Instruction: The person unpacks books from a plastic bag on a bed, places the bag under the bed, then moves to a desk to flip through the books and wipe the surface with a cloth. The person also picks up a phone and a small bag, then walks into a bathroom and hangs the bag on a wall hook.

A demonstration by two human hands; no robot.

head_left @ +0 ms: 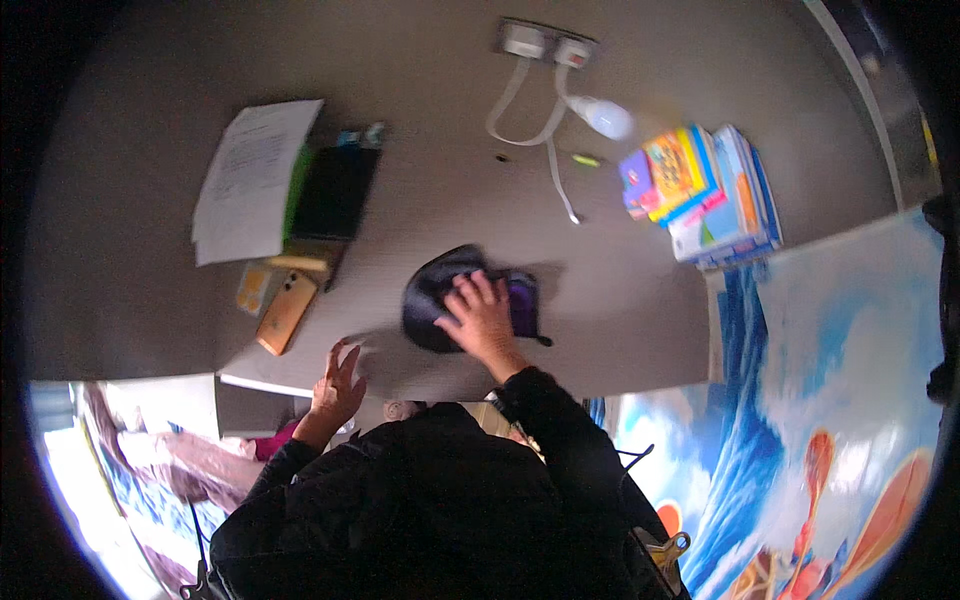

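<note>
A soft black cloth item point(432, 300), rounded like a cap, lies on the desk in front of me. A dark purple part point(522, 305) shows on its right side; I cannot make out its exact kind. My right hand point(480, 318) rests on top with its fingers spread, slightly blurred and not visibly gripping. Over the desk's front edge is my left hand point(338, 388), empty, its fingers apart and a little bent. Nearest to it on the desk is an orange-gold phone point(287, 313), lying camera side up.
White printed sheets point(255, 180) and a black flat folder or tablet point(338, 193) lie at the left. Stacked colourful books point(715, 195) stand at the right. A socket strip point(548, 42) with plugs, a white cable point(556, 170) and a bulb-shaped lamp point(603, 117) are at the back.
</note>
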